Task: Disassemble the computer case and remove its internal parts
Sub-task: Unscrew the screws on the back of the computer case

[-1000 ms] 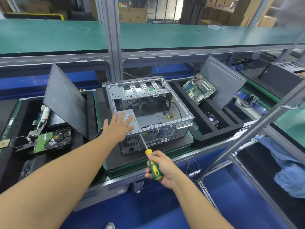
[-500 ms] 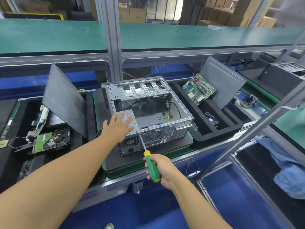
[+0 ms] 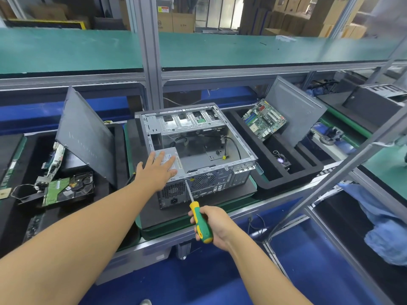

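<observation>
An open grey computer case (image 3: 240,160) lies on its side on a black pad in the middle of the bench. Inside its near left corner sits the power supply (image 3: 178,165). My left hand (image 3: 156,171) rests flat on the power supply with straight fingers. My right hand (image 3: 214,224) grips a screwdriver (image 3: 199,221) with a green and yellow handle. Its shaft points up to the case's rear panel, just above the fan grille (image 3: 203,180). Loose black cables (image 3: 234,144) lie on the case floor.
A motherboard (image 3: 263,118) and a small fan (image 3: 282,160) lie in a black foam tray (image 3: 293,179) on the right, with a grey side panel (image 3: 295,111) leaning behind. On the left are another leaning panel (image 3: 84,134), a hard drive (image 3: 68,189) and circuit boards (image 3: 54,160).
My right hand has turned slightly on the screwdriver handle, with the tip staying on the rear panel. My left hand has stayed on the power supply.
</observation>
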Action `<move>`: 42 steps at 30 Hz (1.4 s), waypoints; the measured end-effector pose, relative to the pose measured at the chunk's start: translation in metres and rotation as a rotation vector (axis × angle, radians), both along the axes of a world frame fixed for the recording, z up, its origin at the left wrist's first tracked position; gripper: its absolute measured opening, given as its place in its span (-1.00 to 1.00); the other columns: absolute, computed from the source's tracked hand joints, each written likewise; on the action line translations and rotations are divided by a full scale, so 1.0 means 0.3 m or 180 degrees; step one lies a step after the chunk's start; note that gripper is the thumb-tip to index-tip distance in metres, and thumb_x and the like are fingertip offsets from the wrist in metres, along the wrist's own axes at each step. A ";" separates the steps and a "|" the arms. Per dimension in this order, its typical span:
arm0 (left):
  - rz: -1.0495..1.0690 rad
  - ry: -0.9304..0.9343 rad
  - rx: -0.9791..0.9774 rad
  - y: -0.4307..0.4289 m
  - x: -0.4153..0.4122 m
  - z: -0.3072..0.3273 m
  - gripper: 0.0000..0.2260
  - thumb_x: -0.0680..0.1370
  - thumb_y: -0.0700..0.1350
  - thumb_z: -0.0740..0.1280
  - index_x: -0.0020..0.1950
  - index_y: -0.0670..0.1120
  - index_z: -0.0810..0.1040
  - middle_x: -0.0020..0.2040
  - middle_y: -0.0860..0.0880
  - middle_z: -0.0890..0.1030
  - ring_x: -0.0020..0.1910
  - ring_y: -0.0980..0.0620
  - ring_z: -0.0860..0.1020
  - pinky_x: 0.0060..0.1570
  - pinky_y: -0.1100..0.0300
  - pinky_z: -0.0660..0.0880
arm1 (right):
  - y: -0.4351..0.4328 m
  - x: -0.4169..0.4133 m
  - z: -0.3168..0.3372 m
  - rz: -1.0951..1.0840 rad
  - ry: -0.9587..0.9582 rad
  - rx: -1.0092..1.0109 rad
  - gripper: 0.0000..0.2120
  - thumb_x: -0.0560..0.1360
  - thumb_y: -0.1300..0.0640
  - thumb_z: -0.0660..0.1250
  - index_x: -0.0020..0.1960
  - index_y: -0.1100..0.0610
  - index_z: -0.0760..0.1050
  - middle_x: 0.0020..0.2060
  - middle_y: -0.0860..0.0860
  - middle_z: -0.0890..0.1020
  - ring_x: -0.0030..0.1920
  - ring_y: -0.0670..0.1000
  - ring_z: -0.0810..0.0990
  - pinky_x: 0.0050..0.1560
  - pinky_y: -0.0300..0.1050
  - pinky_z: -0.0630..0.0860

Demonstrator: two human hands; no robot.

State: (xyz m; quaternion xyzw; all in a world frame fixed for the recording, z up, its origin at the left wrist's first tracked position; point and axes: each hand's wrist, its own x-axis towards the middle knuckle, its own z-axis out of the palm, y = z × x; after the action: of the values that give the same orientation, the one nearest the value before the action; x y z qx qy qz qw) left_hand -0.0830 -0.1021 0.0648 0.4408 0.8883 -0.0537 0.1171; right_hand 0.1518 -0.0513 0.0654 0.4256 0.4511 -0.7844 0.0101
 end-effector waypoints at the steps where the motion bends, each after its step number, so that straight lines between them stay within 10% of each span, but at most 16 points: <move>1: -0.0004 -0.0005 0.0005 0.001 0.000 -0.001 -0.43 0.71 0.00 0.09 0.61 0.20 -0.17 0.63 -0.03 -0.23 0.59 -0.13 -0.26 0.50 -0.28 0.02 | -0.003 0.001 0.000 0.0033 -0.0044 0.0131 -0.69 0.63 0.20 0.07 0.07 0.28 0.58 -0.31 0.06 0.56 -0.43 0.00 0.48 -0.42 -0.11 0.48; 12: 0.0036 -0.0101 0.0035 -0.001 0.006 0.008 -0.45 0.71 0.03 0.06 0.61 0.20 -0.17 0.63 -0.02 -0.23 0.59 -0.12 -0.28 0.51 -0.27 0.00 | -0.008 0.014 -0.027 0.0177 0.0066 0.0810 -0.87 0.63 0.09 0.26 0.12 0.12 0.40 0.01 0.15 0.49 -0.36 0.03 0.59 -0.42 -0.08 0.55; 42: -0.0038 -0.0077 0.0112 -0.001 -0.006 -0.014 -0.39 0.69 -0.08 0.17 0.60 0.23 -0.12 0.63 -0.02 -0.24 0.59 -0.13 -0.27 0.47 -0.29 0.02 | 0.021 0.014 -0.002 0.0171 -0.0144 0.0238 -0.76 0.63 0.05 0.14 0.12 0.18 0.46 -0.29 0.08 0.61 -0.45 0.02 0.46 -0.46 -0.18 0.40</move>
State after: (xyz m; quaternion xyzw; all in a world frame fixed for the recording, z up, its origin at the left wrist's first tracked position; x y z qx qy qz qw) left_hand -0.0847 -0.1022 0.0606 0.4487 0.8850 -0.0335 0.1198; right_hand 0.1558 -0.0449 0.0647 0.4311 0.4910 -0.7566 0.0254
